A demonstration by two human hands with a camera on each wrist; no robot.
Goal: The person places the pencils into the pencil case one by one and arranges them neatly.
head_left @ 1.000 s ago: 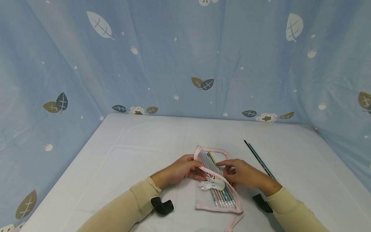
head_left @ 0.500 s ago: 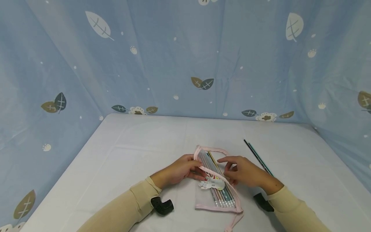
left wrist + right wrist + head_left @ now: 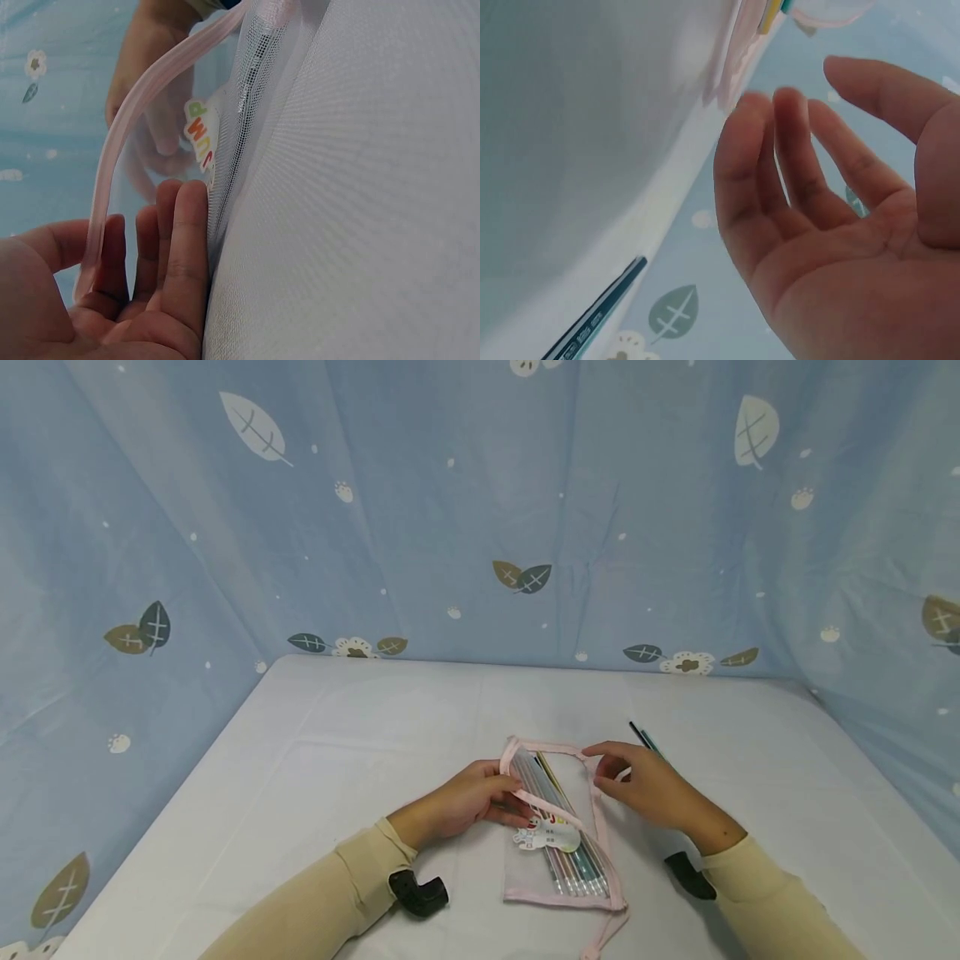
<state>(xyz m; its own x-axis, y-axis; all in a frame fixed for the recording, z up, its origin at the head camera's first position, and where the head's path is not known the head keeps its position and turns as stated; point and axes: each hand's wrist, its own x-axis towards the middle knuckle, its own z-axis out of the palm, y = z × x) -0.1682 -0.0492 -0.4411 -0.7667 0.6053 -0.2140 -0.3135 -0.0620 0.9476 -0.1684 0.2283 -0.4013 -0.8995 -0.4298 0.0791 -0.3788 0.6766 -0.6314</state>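
A see-through mesh pencil pouch (image 3: pixel 517 872) with pink trim lies on the white table, its mouth held apart. Inside, several pencils (image 3: pixel 577 870) lie slanted, a yellow one (image 3: pixel 551 772) among them. My left hand (image 3: pixel 476 797) pinches the pouch's pink edge (image 3: pixel 124 127) between thumb and index finger, other fingers straight against the mesh. A white cartoon label (image 3: pixel 553 835) with coloured letters sits by those fingertips. At the pouch's far right corner hovers my right hand (image 3: pixel 652 785), fingers loosely bent. The right wrist view has nothing between its fingers and thumb (image 3: pixel 885 90).
Two dark pencils (image 3: pixel 639 733) lie on the table beyond my right hand, partly hidden by it. A pink strap (image 3: pixel 603 935) trails from the pouch's near corner. Blue leaf-print cloth (image 3: pixel 420 527) hangs round the table's back and sides.
My right hand has come out of the pouch's mouth and moved up and right to its far right corner. The left hand keeps its pinch on the edge.
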